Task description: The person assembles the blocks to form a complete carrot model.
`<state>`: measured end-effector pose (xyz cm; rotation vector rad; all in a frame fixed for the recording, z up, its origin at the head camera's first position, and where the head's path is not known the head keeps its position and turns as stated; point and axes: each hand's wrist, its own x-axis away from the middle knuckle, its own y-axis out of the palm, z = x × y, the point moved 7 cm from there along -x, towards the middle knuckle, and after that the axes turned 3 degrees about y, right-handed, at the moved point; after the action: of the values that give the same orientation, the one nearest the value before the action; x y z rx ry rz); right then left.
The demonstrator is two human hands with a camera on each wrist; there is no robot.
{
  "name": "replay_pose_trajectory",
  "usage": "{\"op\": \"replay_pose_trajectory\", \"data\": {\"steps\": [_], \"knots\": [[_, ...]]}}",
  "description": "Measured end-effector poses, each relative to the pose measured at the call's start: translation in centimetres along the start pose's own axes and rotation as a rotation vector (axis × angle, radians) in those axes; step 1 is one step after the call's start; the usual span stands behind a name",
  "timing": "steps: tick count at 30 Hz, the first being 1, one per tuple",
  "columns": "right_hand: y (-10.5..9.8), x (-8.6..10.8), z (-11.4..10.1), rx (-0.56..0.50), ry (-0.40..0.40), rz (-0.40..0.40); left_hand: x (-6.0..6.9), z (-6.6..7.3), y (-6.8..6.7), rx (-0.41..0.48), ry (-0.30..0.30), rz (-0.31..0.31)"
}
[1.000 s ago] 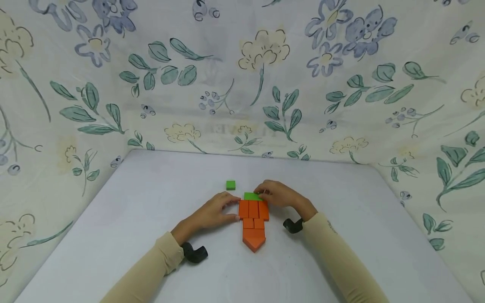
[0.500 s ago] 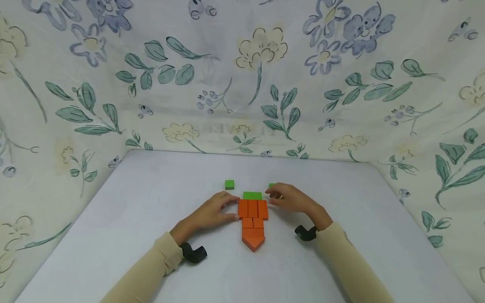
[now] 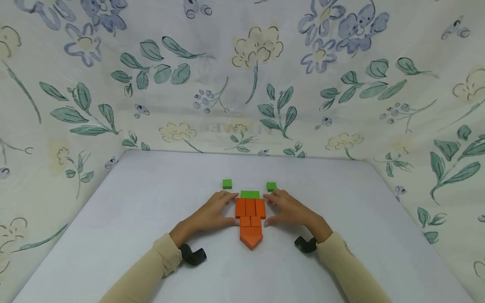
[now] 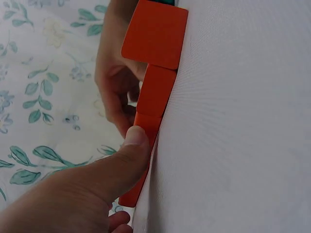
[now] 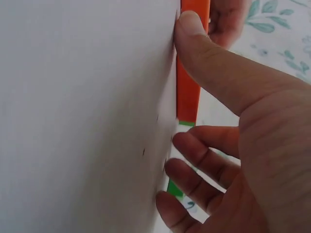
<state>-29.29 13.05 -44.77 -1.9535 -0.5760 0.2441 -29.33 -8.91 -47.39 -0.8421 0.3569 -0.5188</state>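
Flat orange blocks [image 3: 250,207] lie pressed together on the white table, with a pointed orange block [image 3: 251,238] at the near end. Against their far edge lies a green strip-shaped block [image 3: 250,194]. My left hand [image 3: 212,212] rests along the left side, its thumb [image 4: 136,138] touching an orange block's edge in the left wrist view. On the right side my right hand [image 3: 289,209] lies with relaxed, spread fingers and grips nothing. Its thumb is beside the orange edge; whether it touches cannot be told.
Two small green blocks stand apart behind the group, a left one [image 3: 227,184] and a right one [image 3: 271,186]. A floral cloth [image 3: 250,105] hangs behind the white table [image 3: 170,176]. Dark wrist-worn pieces sit by both cuffs.
My right hand has left the green strip, shifted right, then come back nearer along the orange blocks' right side. The right small green block, hidden before, now shows. My left hand stays nearly still.
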Motion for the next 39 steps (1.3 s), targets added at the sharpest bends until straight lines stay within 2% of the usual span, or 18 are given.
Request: {"op": "replay_pose_trajectory", "data": {"steps": [4,12,22,27,33,36,39], "knots": [[0.4,0.0,-0.4,0.043,-0.002,0.021,0.2,0.5,0.1,-0.017,0.004,-0.001],[0.2,0.0,-1.1,0.09,-0.072,0.057,0.2,0.7,-0.1,-0.089,0.019,0.019],[-0.2,0.0,-0.4,-0.001,-0.058,0.039,0.1,0.6,0.0,-0.065,0.048,0.023],[0.2,-0.1,-0.1,-0.015,-0.058,0.056,0.0,0.5,-0.1,-0.083,0.068,0.024],[0.3,-0.2,-0.1,-0.016,-0.05,0.054,0.0,0.6,-0.1,-0.073,0.062,0.021],[-0.2,-0.1,0.0,-0.036,-0.036,0.047,0.1,0.5,-0.2,-0.054,0.057,0.018],[-1.4,-0.2,0.7,-0.075,-0.027,0.085,0.2,0.4,-0.3,-0.021,0.048,0.01]]}}
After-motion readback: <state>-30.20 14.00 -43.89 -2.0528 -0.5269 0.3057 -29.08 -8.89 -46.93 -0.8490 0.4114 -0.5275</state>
